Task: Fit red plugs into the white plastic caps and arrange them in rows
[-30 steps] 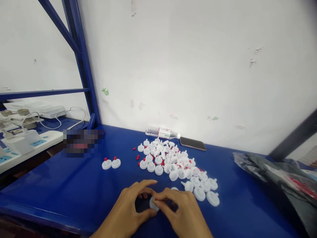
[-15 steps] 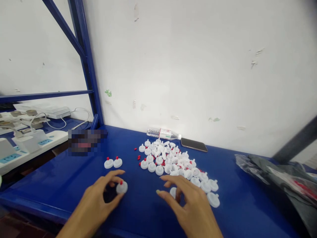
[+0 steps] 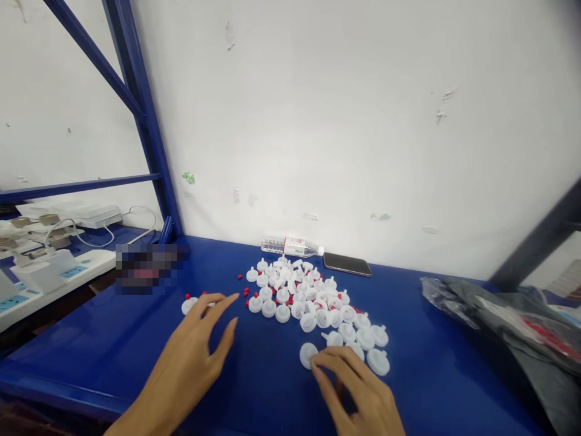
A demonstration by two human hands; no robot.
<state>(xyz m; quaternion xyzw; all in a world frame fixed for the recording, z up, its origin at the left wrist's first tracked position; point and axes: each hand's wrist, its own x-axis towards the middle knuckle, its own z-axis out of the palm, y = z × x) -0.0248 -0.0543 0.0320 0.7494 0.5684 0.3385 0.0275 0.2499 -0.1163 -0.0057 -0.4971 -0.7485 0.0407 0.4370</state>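
Observation:
My right hand (image 3: 358, 387) pinches the edge of a round white plastic cap (image 3: 307, 355) between thumb and fingertips, low over the blue table. My left hand (image 3: 200, 345) is open, its fingers apart with nothing between them, pointing at a few small red plugs (image 3: 246, 292). Partly behind its knuckles stands a white cap with a red plug on its spout (image 3: 188, 304); another red tip shows beside it, mostly hidden. Between and beyond my hands spreads a heap of loose white spouted caps (image 3: 311, 293), with red plugs scattered among them.
A clear plastic bottle (image 3: 293, 246) and a dark phone (image 3: 347, 264) lie behind the heap near the wall. Grey bags (image 3: 494, 315) rest at the right. Power strips with chargers (image 3: 54, 272) stand left, beyond a blue metal post (image 3: 145, 121).
My left hand has let go of the red-tipped cap and moved up toward the red plugs. The right hand has closed on a white cap. The view has shifted slightly.

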